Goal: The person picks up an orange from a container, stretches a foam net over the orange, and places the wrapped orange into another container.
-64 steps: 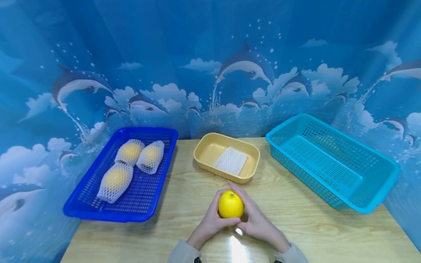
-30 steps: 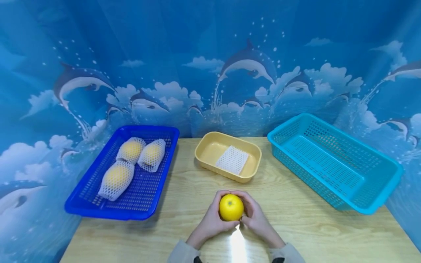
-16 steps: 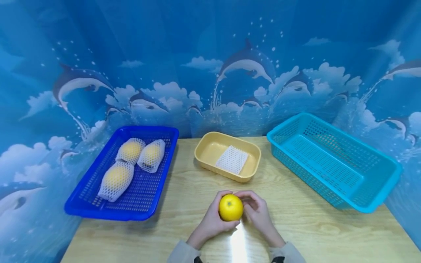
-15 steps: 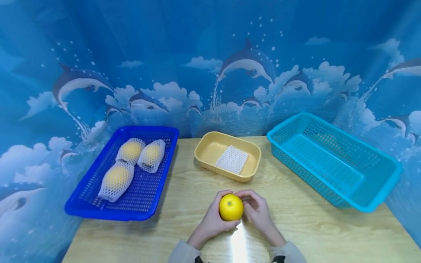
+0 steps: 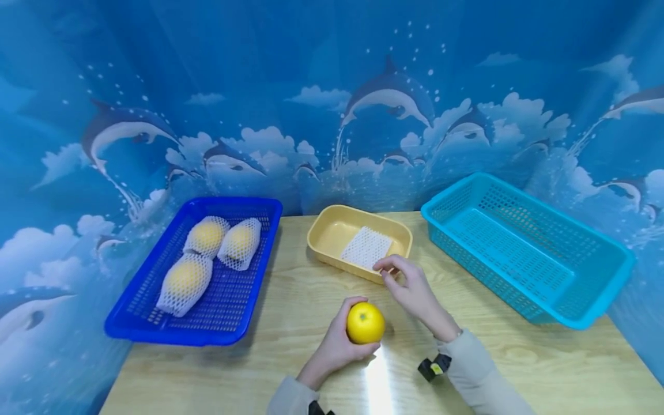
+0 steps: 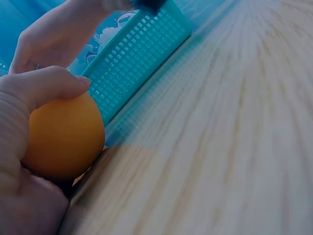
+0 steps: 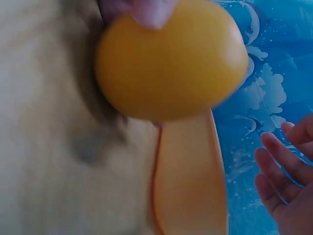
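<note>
My left hand (image 5: 334, 340) holds a round yellow-orange citrus fruit, likely an orange (image 5: 365, 323), over the table, thumb and fingers curled around its left side. In the left wrist view the thumb lies across the top of the orange (image 6: 66, 139). Farther forward, my right hand (image 5: 415, 294) hovers at the near right edge of a tan plastic tray (image 5: 330, 236). Its fingers are loosely bent and hold nothing; the right wrist view shows them spread apart. Inside the tray lies a flat white foam fruit net (image 5: 366, 248), close to the right fingertips but apparently not gripped.
On the left stands a dark blue basket (image 5: 220, 308) with three yellow fruits (image 5: 185, 282) in white foam nets. A turquoise basket (image 5: 519, 253) sits at the right with nothing in it. Behind the wooden table (image 5: 519, 369) hangs a dolphin-print curtain (image 5: 321, 132).
Both hands held the orange earlier. My right hand has let go and moved forward to the tan tray; my left hand keeps the orange in about the same place.
</note>
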Demonstrator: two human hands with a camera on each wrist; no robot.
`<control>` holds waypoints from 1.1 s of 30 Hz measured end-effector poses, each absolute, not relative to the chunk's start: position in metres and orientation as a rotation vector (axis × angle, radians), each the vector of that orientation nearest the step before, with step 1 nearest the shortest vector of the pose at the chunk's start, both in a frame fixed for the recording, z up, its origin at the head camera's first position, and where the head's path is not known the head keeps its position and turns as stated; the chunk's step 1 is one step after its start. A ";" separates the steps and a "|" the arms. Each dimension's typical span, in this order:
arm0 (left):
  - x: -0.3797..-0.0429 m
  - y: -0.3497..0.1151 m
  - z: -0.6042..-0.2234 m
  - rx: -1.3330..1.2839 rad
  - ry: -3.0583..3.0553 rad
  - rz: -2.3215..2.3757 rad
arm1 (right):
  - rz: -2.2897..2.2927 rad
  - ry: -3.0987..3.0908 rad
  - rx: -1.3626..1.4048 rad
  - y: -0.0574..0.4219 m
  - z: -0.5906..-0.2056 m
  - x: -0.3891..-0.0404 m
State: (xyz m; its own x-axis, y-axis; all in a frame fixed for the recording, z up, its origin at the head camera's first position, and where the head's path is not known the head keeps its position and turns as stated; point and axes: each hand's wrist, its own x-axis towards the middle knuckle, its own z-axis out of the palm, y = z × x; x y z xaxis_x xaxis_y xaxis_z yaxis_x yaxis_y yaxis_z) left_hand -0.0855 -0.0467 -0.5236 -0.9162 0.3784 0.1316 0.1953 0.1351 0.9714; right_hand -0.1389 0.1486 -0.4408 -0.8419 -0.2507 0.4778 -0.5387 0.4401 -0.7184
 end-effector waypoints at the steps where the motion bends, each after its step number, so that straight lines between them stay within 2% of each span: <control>1: -0.086 -0.047 -0.524 0.571 2.252 1.890 | 1.343 -2.432 0.678 0.149 -0.437 -0.145; 14: -0.085 -0.047 -0.518 0.522 2.260 1.865 | 0.980 -2.800 0.786 0.158 -0.431 -0.209; 21: -0.084 -0.046 -0.517 0.551 2.253 1.882 | 0.549 -3.039 0.836 0.152 -0.438 -0.222; 33: -0.085 -0.047 -0.518 0.548 2.250 1.881 | 0.447 -3.104 0.901 0.148 -0.446 -0.236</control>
State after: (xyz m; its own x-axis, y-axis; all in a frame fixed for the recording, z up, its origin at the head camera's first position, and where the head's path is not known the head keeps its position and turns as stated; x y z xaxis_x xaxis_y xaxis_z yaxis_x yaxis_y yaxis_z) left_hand -0.0854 -0.0467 -0.5183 -0.9203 0.3750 0.1115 0.1761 0.1426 0.9740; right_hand -0.2365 0.1483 -0.4459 -0.8407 -0.5400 -0.0398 -0.5069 0.8107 -0.2929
